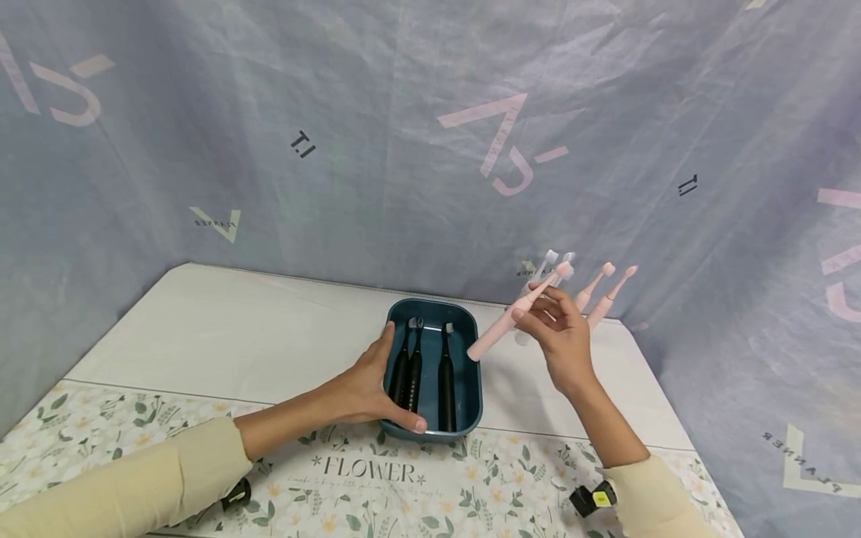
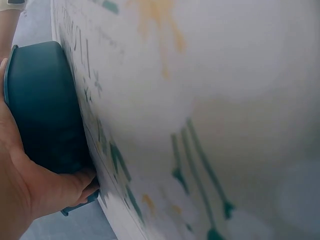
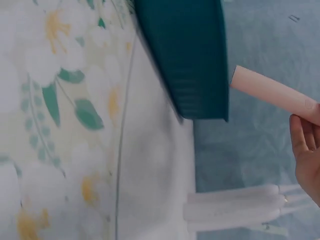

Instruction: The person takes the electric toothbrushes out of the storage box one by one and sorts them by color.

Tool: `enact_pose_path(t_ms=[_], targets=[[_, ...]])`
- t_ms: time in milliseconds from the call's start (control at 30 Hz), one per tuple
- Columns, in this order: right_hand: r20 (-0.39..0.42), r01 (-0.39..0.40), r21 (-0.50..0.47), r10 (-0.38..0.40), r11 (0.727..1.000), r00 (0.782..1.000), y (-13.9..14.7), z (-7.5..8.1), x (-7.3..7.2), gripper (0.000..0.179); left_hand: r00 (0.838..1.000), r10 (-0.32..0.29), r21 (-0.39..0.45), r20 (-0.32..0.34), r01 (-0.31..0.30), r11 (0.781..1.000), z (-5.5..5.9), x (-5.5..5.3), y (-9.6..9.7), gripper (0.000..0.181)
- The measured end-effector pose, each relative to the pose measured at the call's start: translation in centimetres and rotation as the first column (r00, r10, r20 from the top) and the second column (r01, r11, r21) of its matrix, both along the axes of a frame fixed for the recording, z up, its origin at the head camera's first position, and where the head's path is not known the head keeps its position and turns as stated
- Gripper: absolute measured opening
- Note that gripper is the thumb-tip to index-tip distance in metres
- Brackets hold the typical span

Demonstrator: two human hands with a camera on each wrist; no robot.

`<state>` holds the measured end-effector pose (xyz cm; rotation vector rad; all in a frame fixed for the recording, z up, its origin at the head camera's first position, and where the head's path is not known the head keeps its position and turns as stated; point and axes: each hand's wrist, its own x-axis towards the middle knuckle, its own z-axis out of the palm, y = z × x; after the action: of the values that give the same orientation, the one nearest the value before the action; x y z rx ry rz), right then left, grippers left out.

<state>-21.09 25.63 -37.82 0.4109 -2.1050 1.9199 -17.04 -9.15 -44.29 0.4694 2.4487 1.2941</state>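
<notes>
A teal bin point(image 1: 430, 403) stands near the middle of the table. Three black electric toothbrushes point(image 1: 447, 385) lie inside it, two along the left wall and one right of centre. My left hand point(image 1: 370, 385) grips the bin's left side, thumb at the front rim and fingers along the wall. Beside the bin's right rim, my right hand point(image 1: 565, 347) pinches a pink electric toothbrush point(image 1: 498, 332) near its neck. It is tilted, bristles up and away, its handle end close to that rim. In the right wrist view the pink handle point(image 3: 275, 92) shows beside the bin wall.
Behind my right hand stand two more pink toothbrushes point(image 1: 601, 306) and white ones point(image 1: 551, 257), partly hidden. A flower-print mat point(image 1: 370, 489) covers the table's front part. Grey printed cloth point(image 1: 377, 149) hangs at the back and sides.
</notes>
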Motion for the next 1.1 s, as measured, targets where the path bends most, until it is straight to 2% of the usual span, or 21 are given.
enact_pose_path(t_ms=[233,467,733,1100], targets=[[-0.032,0.071,-0.041,-0.072,0.997,0.997,2.3,0.9,0.4,0.053,1.0,0.0,-0.006,-0.012,0.0,1.0,0.0,0.0,0.2,0.175],[0.015,0.162,-0.08,-0.161,0.984,0.987,4.3,1.4,0.9,0.053,1.0,0.001,-0.011,-0.011,-0.001,1.0,0.0,0.0,0.3,0.175],[0.034,0.226,-0.102,-0.223,0.969,0.974,5.8,0.8,1.0,0.048,1.0,0.002,-0.016,-0.022,-0.002,1.0,0.0,0.0,0.3,0.175],[0.102,0.347,-0.092,-0.338,0.933,0.936,7.3,-0.2,0.8,0.051,1.0,0.002,-0.009,-0.028,-0.002,1.0,-0.2,0.0,0.3,0.175]])
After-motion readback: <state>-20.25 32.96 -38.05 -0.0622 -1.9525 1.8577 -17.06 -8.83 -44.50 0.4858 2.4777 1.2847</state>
